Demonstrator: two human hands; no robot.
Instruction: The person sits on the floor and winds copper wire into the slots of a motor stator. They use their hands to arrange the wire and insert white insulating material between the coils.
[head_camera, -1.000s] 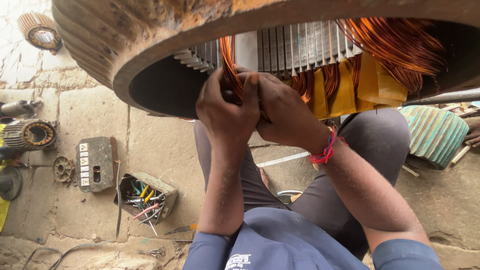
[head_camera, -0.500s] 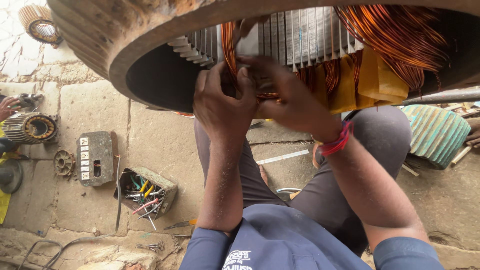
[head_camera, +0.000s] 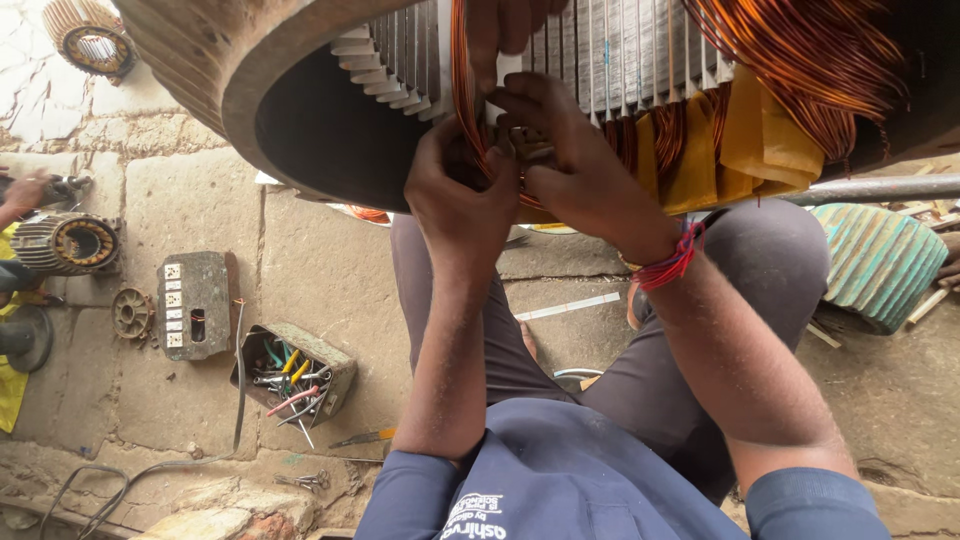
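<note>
Large motor stator, copper coil being worked into its slots – both hands at the core.

Stator housing (head_camera: 200, 60), rusty, set above the lap so the slotted core (head_camera: 600, 50) faces the worker; yellow insulating sheet (head_camera: 760, 140) separates the seated copper windings (head_camera: 800, 50). Copper coil strand (head_camera: 462, 90) runs up at the core's near edge. Left hand (head_camera: 455, 205) – fingers pinched together on that strand; right hand (head_camera: 580, 175), red thread at the wrist, fingertips pressed together beside it, steadying. Open box of hand tools (head_camera: 295, 375) on the stone floor, within reach.
</note>
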